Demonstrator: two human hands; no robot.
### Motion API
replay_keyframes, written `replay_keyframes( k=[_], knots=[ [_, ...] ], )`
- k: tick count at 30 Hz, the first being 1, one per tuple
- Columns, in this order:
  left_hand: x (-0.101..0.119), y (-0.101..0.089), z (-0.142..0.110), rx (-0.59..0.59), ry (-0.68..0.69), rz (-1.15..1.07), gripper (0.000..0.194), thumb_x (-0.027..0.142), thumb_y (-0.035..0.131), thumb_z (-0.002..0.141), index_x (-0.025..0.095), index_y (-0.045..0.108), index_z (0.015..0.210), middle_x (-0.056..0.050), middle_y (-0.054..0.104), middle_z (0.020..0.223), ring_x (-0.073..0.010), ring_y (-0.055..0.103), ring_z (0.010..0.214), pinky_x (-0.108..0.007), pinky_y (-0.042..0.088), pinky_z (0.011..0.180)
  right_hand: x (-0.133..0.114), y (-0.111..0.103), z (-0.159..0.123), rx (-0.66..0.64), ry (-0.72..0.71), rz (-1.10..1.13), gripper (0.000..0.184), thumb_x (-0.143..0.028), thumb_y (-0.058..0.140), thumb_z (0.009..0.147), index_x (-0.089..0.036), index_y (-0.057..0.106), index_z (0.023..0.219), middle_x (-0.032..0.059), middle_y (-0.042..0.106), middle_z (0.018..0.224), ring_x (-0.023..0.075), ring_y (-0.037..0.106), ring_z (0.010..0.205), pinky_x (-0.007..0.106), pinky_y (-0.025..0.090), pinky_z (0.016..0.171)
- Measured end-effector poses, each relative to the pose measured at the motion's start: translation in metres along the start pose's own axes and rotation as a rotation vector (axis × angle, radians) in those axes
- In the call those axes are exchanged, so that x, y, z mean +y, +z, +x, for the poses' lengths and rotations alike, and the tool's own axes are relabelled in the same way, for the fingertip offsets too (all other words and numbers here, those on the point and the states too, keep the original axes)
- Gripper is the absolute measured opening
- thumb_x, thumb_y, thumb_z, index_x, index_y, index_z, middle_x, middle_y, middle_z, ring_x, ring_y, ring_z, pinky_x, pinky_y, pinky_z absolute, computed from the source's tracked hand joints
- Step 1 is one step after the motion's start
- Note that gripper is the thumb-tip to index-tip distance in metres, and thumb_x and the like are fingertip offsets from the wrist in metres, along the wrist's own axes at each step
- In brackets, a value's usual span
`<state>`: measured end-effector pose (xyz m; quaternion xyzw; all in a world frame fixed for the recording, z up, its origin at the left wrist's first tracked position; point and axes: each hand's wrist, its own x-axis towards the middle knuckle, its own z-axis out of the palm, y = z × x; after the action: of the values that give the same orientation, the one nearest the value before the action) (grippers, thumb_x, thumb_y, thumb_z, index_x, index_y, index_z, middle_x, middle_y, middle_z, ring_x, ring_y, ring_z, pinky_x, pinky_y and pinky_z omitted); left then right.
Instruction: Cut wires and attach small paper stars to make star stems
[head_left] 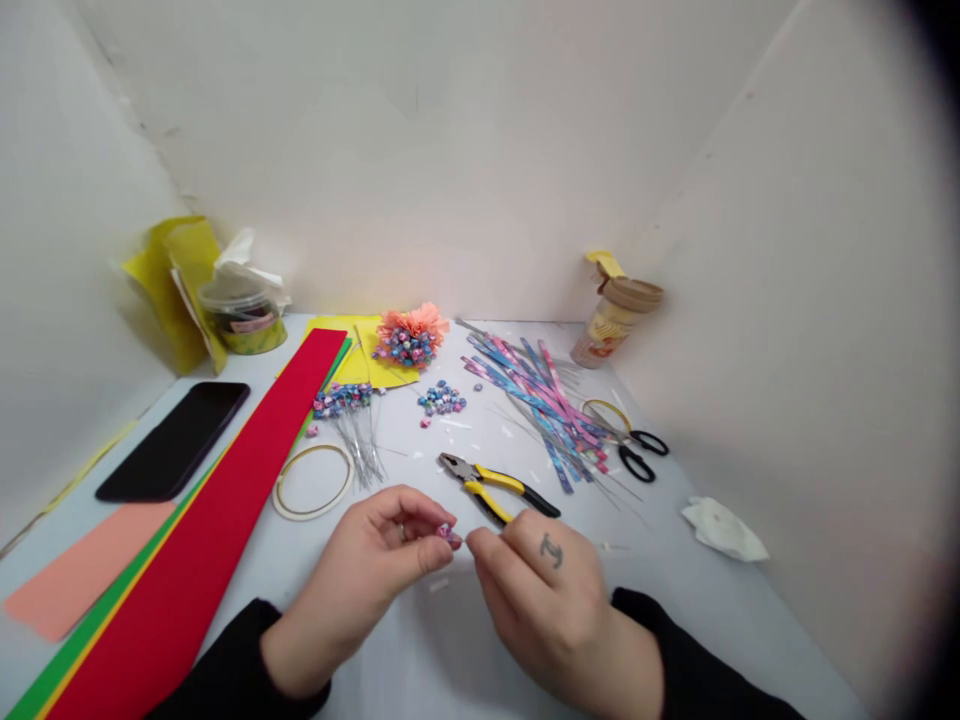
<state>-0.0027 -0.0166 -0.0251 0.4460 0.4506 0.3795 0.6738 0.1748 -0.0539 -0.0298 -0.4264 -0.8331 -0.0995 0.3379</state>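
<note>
Between the thumb and fingers of my left hand [382, 560] is a small pink and purple paper star [445, 533]. My right hand [540, 590] is closed in a pinch close beside the star; whatever its fingertips hold is too small to make out. Just beyond the right hand lie pliers [480, 477] with yellow and black handles. Loose paper stars [442, 398] form a small pile past the pliers. To their left, more stars on wire stems [352, 405] lie bunched together.
Red paper [247, 490], a phone [176, 440] and a tape roll [313, 482] lie at left. Patterned paper strips [532, 390] and scissors [634, 450] are at right. Farther back stand a star bouquet [409, 340], a paper cup [611, 325] and a plastic tub [244, 315]. White walls enclose the table.
</note>
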Motion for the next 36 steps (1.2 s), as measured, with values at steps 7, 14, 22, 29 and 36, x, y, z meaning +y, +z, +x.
replay_keyframes(
  k=[7, 14, 22, 29, 36],
  knots=[
    [0.003, 0.004, -0.004, 0.086, 0.048, 0.089, 0.011, 0.016, 0.076, 0.062, 0.02, 0.068, 0.068, -0.001, 0.072, 0.071, -0.0161, 0.067, 0.07, -0.023, 0.054, 0.065, 0.0, -0.001, 0.0, 0.017, -0.095, -0.02, 0.02, -0.009, 0.048, 0.086, -0.008, 0.06, 0.102, 0.0023, 0.049, 0.063, 0.0149, 0.04, 0.056, 0.031, 0.026, 0.051],
    [-0.002, 0.005, -0.005, 0.149, 0.264, 0.283, 0.008, 0.014, 0.074, 0.061, 0.021, 0.072, 0.064, -0.002, 0.073, 0.072, -0.016, 0.068, 0.069, -0.022, 0.056, 0.065, -0.002, 0.002, 0.009, -0.131, 0.283, 0.355, 0.017, -0.009, 0.046, 0.087, -0.016, 0.058, 0.078, 0.001, 0.047, 0.067, 0.0112, 0.045, 0.058, 0.023, 0.034, 0.053],
    [-0.004, 0.007, -0.005, 0.175, 0.151, 0.205, 0.008, 0.015, 0.074, 0.06, 0.02, 0.071, 0.064, 0.0, 0.073, 0.068, -0.0163, 0.07, 0.065, -0.021, 0.058, 0.06, -0.003, 0.006, 0.001, -0.023, -0.047, -0.004, 0.017, -0.006, 0.045, 0.085, -0.013, 0.06, 0.088, 0.0022, 0.046, 0.061, 0.0157, 0.039, 0.055, 0.03, 0.025, 0.05],
    [-0.005, 0.005, -0.004, 0.177, 0.25, 0.238, 0.01, 0.013, 0.075, 0.059, 0.021, 0.072, 0.063, -0.001, 0.073, 0.069, -0.0153, 0.069, 0.065, -0.019, 0.057, 0.061, -0.002, 0.008, 0.01, -0.109, 0.315, 0.416, 0.016, -0.007, 0.045, 0.083, -0.016, 0.056, 0.075, 0.0007, 0.047, 0.066, 0.0115, 0.047, 0.058, 0.023, 0.035, 0.053],
    [-0.001, 0.006, -0.001, 0.142, 0.06, 0.04, 0.014, 0.011, 0.077, 0.056, 0.019, 0.07, 0.065, 0.0, 0.073, 0.065, -0.0145, 0.069, 0.066, -0.018, 0.056, 0.062, -0.002, 0.005, 0.005, 0.014, 0.024, 0.02, 0.018, -0.006, 0.047, 0.083, -0.013, 0.061, 0.089, 0.0019, 0.046, 0.059, 0.0156, 0.038, 0.054, 0.03, 0.025, 0.05]
  ],
)
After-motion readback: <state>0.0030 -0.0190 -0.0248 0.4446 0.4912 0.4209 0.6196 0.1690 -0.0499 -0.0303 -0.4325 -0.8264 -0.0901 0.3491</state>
